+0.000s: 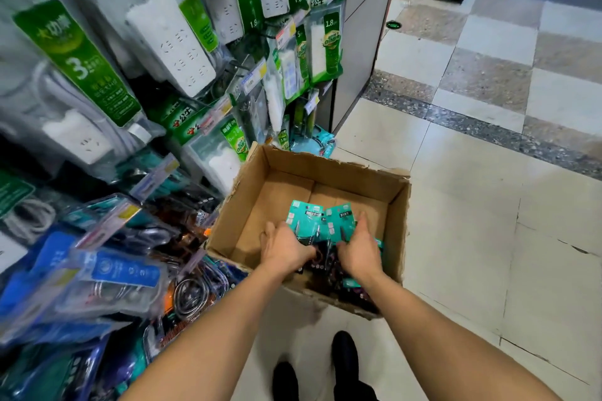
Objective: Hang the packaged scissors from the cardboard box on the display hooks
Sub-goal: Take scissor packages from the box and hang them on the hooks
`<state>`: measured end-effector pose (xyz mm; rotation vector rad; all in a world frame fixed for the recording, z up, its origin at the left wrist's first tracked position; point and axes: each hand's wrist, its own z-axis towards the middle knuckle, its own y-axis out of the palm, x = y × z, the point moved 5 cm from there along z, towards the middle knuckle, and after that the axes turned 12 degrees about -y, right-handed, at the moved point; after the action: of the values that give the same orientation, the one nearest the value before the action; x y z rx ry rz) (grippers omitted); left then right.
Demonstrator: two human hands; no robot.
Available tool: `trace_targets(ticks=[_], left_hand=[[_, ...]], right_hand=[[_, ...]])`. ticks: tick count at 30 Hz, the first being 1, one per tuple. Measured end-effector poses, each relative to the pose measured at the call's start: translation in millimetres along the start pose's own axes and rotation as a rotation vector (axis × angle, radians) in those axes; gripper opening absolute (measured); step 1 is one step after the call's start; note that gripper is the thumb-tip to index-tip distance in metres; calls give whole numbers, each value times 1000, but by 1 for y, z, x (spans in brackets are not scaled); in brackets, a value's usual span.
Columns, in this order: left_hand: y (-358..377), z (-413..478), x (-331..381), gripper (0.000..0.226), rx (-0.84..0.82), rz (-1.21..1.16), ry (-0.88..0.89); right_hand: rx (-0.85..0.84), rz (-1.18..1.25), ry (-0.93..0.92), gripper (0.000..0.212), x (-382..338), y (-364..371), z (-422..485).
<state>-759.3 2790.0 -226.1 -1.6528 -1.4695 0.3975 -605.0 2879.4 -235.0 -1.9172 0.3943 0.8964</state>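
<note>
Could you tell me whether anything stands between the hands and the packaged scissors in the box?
Nothing visible does: the left hand and right hand both grip the teal scissors packs inside the open cardboard box.

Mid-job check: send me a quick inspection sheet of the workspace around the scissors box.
Surface: tiled floor; the box stands on it.
Job's things: cardboard box open, beside the rack; packaged scissors on teal cards inside, towards its near side.
Clutter: blue packs bulge out of the rack at lower left.
Hands: left hand and right hand both in the box, gripping the packs.
Cables: coiled cables in packs on the rack.
Surroundings: power strip packs hang above; dark shoes below.
</note>
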Motion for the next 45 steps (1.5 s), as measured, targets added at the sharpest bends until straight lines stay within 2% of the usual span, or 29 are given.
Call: trace_targets(ticks=[6, 9, 14, 18, 24, 31, 33, 40, 45], left_hand=[[-47, -34, -22, 86, 188, -51, 120], [-72, -55, -39, 85, 265, -154, 182], [-110, -101, -71, 79, 358, -343, 302], [-137, -143, -105, 72, 382, -487, 303], [-151, -199, -151, 83, 491, -586, 184], [-126, -283, -213, 70, 621, -705, 27], [-123, -310, -242, 72, 686, -715, -29], [-128, -393, -351, 73, 875, -750, -252], [-129, -439, -411, 75, 951, -784, -359]], right_hand=[[101, 310, -41, 23, -36, -17, -21], [148, 412, -101, 8, -60, -21, -41], [97, 504, -159, 8, -97, -24, -75], [-5, 602, -260, 15, -137, -26, -106], [-112, 618, -396, 9, -180, -19, -145], [-333, 650, -551, 14, -208, 16, -216], [-418, 655, -573, 17, -219, 31, -244], [-647, 653, -668, 7, -259, 88, -348], [-770, 650, -752, 3, -287, 122, -416]])
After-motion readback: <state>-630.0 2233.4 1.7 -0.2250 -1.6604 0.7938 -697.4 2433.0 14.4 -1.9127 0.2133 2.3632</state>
